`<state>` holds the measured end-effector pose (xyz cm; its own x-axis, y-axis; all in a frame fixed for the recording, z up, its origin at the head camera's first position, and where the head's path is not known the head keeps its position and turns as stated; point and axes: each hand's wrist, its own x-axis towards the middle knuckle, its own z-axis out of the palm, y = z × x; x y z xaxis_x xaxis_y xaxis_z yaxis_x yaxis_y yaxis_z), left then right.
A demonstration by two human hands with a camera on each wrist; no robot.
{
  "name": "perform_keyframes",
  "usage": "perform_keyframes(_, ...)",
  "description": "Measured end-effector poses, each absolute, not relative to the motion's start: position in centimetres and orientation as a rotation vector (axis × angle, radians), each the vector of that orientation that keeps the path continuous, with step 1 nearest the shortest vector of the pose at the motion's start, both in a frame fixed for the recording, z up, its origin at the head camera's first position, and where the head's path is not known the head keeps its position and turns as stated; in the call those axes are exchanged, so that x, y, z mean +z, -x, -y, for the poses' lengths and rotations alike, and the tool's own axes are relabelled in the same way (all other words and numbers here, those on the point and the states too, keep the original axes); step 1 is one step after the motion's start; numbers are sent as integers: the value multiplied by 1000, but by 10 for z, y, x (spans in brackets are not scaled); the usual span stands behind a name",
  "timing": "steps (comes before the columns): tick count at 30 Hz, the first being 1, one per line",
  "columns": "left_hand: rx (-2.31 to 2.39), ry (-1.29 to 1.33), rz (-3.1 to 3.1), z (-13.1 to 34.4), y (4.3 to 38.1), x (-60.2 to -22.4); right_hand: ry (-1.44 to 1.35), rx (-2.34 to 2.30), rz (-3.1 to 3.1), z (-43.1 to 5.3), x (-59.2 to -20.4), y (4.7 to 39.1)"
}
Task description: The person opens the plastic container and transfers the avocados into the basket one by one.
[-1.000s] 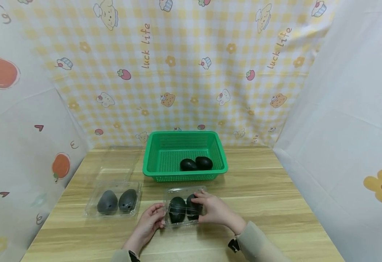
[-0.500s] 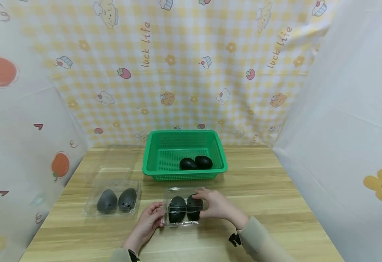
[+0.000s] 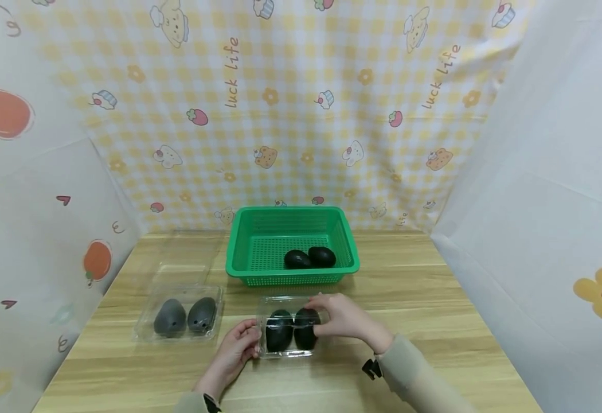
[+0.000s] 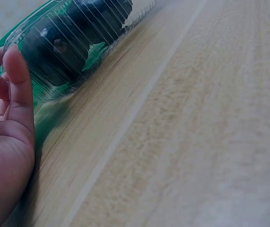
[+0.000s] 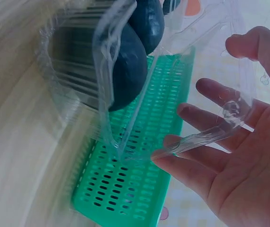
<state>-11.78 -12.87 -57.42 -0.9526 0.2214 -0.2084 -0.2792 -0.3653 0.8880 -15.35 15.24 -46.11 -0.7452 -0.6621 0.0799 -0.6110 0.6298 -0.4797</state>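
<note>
A clear plastic clamshell container sits on the table in front of me, with two dark egg-shaped fruits side by side in it that look like avocados. At its left edge, my left hand pinches the rim between thumb and fingers. My right hand is at the right side. In the right wrist view, its thumb and fingers curl around a corner of the raised, tilted clear lid. The lid stands partly over the fruits.
Behind the container stands a green plastic basket with two more dark fruits. To the left lies another clear clamshell holding two greyer-looking fruits, its lid folded back on the wooden table.
My right hand has shifted slightly away from me, and the lid's edge across the fruits has moved back a little with it. The left hand stays at the container's left edge.
</note>
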Motion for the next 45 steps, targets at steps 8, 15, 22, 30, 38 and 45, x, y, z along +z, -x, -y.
perform_keyframes(8,2357,84,-1584,128,118,-572,1119,-785,-2746,-154,-453,162)
perform_keyframes(15,2334,145,-1596,127,118,-574,1036,-861,-2743,-155,-448,169)
perform_keyframes(22,2332,166,-1595,127,117,-575,1025,-880,-2760,-155,-448,176)
perform_keyframes(30,2292,166,-1655,126,122,-569,957,-961,-2779,-159,-441,187)
perform_keyframes(38,2333,228,-1674,125,125,-566,863,-1063,-2754,-173,-438,192)
perform_keyframes(45,2330,285,-1657,127,117,-562,740,-1147,-2698,-183,-439,193)
